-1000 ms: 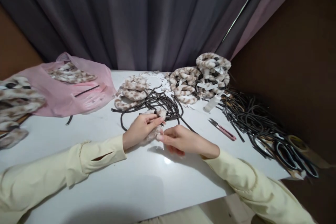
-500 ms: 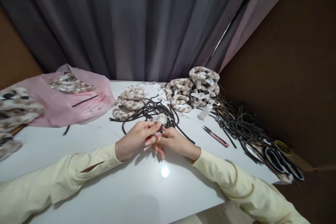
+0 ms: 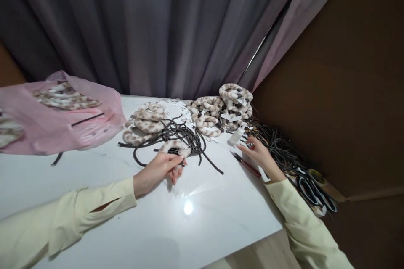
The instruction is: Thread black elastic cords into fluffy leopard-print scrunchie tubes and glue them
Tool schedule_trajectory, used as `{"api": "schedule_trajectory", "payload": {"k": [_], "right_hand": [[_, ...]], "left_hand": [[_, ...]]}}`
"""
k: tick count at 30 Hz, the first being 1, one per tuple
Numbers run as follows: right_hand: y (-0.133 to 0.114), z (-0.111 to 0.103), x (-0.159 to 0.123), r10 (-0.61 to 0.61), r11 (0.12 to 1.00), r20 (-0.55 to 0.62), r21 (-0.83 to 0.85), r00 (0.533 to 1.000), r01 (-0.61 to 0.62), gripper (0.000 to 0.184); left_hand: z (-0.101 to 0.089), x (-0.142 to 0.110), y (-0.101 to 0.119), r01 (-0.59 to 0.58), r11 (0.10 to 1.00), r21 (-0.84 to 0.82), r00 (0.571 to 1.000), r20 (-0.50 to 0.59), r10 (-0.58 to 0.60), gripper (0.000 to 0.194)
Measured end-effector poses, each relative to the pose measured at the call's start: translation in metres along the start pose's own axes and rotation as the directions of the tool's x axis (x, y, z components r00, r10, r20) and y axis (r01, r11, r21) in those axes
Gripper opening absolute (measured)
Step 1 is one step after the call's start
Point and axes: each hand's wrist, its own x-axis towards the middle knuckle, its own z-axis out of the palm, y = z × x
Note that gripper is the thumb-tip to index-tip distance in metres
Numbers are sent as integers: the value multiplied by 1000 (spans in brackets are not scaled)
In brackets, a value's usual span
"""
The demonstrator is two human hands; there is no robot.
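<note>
My left hand (image 3: 164,167) pinches a white and brown fluffy ring (image 3: 167,146) by its near side, over the table's middle. A dark bit shows at the fingertips; its kind is too small to make out. My right hand (image 3: 259,154) is open, fingers apart, just right of a small clear bottle (image 3: 236,136) with a white top. I cannot tell whether the fingertips touch the bottle. Below them lie thread snips (image 3: 248,164) with reddish handles and dark blades. Behind the held ring spreads a tangle of dark cords (image 3: 186,134).
Fluffy rings are stacked at the back left (image 3: 150,124) and back right (image 3: 235,92). A pink plastic bag (image 3: 107,128) with fluffy pieces lies at the left. More dark cords (image 3: 280,151) heap along the right edge, beside a brown panel (image 3: 341,92).
My right hand has left the fluffy ring and moved right, toward the bottle. My left hand keeps hold of the ring, now showing more of it. The view has shifted slightly right.
</note>
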Motion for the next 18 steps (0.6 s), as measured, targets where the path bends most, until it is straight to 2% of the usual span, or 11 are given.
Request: {"api": "schedule_trajectory", "payload": {"k": [5, 9, 13, 15, 18], "right_hand": [[-3, 28, 16, -64, 991, 112, 126, 992, 50, 45], [-12, 24, 13, -114, 981, 118, 172, 986, 93, 42], [-37, -6, -28, -190, 966, 187, 213, 964, 149, 37], [-55, -20, -59, -180, 961, 274, 255, 945, 109, 38], [-79, -26, -104, -131, 951, 202, 304, 971, 65, 40]], "left_hand": [[0, 1, -2, -3, 999, 35, 1000, -5, 3, 42], [0, 1, -1, -5, 1000, 18, 1000, -7, 5, 42], [0, 2, -1, -6, 1000, 17, 1000, 3, 6, 41], [-1, 4, -3, -15, 1000, 25, 1000, 9, 15, 41], [-1, 5, -8, -54, 997, 56, 998, 10, 54, 42]]}}
